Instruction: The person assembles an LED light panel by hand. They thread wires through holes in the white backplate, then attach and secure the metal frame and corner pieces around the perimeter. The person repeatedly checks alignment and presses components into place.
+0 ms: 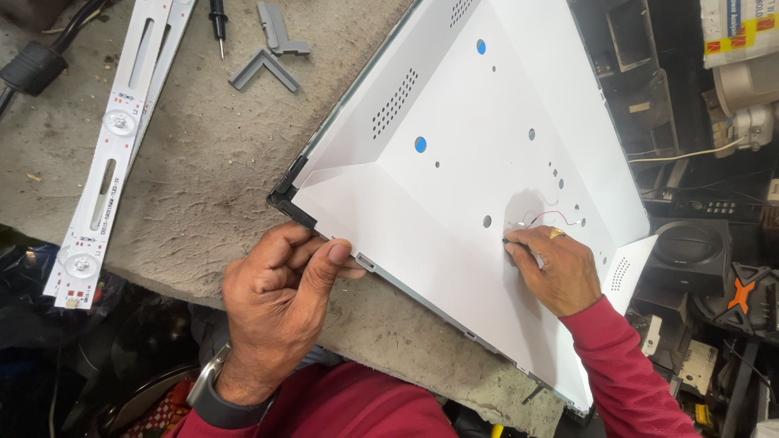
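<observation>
Pinched the lower edge of the white metal back panel (454, 162) with the left hand (276, 300), thumb on top. Gripped a thin dark tool with the right hand (556, 268), tip pressed on the panel near small red and white wires (552, 217) at twelve o'clock. Ran the panel's long axis from eleven to five, across the grey bench (203, 162).

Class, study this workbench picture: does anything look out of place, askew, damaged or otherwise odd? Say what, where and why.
The white metal panel lies askew, its right corner overhanging the bench. Thin loose wires poke out by the right hand. The left hand grips its near edge.
</observation>
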`<state>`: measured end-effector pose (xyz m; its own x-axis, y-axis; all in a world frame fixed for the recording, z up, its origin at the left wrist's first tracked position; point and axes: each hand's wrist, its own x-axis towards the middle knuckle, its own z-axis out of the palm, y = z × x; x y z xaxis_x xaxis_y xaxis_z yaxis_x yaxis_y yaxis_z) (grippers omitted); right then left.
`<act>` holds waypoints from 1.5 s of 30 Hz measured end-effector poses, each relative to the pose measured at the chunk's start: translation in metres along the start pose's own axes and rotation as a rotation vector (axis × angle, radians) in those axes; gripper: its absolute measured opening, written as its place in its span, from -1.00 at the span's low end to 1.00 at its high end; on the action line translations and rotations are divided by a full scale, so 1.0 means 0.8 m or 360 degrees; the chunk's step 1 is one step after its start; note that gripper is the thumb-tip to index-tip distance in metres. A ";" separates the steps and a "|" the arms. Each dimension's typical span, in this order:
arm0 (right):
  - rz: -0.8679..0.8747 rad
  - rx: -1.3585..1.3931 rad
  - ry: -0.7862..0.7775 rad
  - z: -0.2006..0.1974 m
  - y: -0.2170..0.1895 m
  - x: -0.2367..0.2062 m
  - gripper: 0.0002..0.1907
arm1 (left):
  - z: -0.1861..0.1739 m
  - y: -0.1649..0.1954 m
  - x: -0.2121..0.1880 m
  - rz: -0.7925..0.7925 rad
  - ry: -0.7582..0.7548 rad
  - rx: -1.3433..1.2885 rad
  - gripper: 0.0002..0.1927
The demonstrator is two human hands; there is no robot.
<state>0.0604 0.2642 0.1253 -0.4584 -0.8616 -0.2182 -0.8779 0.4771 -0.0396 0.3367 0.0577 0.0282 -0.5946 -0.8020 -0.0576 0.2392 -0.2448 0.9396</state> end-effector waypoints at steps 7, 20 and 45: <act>0.0059 -0.0105 -0.0098 0.000 0.001 0.003 -0.83 | 0.000 -0.006 0.000 0.0001 -0.0004 -0.0030 -0.86; -0.0065 -0.0549 -0.0052 0.003 -0.022 0.010 -0.88 | 0.001 -0.010 0.004 -0.0017 -0.0011 -0.0084 -0.87; 0.0736 0.0068 -0.0381 -0.003 -0.004 0.027 -0.67 | 0.005 -0.014 0.006 0.0041 0.0027 -0.0054 -0.88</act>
<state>0.0528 0.2435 0.1230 -0.7481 -0.4978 -0.4389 -0.5826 0.8093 0.0752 0.3276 0.0586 0.0188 -0.5747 -0.8174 -0.0398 0.2803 -0.2423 0.9288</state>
